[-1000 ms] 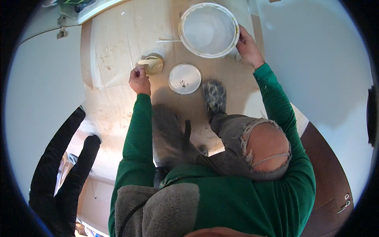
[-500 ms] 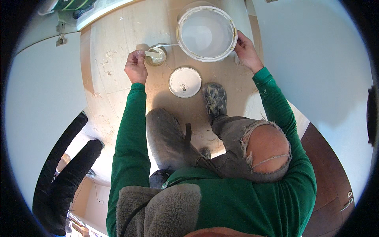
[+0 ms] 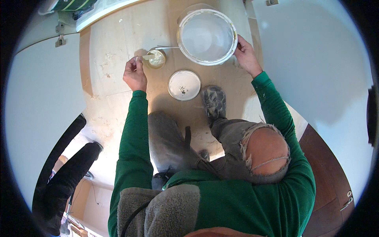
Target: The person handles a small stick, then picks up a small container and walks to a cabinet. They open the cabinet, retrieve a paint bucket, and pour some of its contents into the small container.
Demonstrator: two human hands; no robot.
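My left hand (image 3: 135, 75) pinches a small pale flat stick (image 3: 149, 57) by its near end. The stick's tip reaches over a small round tub (image 3: 162, 65) that holds whitish paste (image 3: 157, 59). My right hand (image 3: 248, 57) is closed on the right rim of a large white bucket (image 3: 207, 62), fingers partly hidden behind the edge. The bucket's inside looks pale; its contents are hard to make out. A thin white strip (image 3: 167, 47) lies between tub and bucket. On the floor nearer me rests a round white lid (image 3: 184, 90) with dark specks in its middle.
My shoe (image 3: 214, 102) stands just right of the lid. Pale door-like panels (image 3: 43, 79) flank the floor on both sides. Another person's black-trousered legs (image 3: 71, 170) show at the lower left. Brown covering with scattered smears lies on the floor (image 3: 114, 59).
My left hand has drawn the stick slightly left, its tip now nearer the tub's left side. My right hand stays on the bucket rim. The whole view has shifted slightly.
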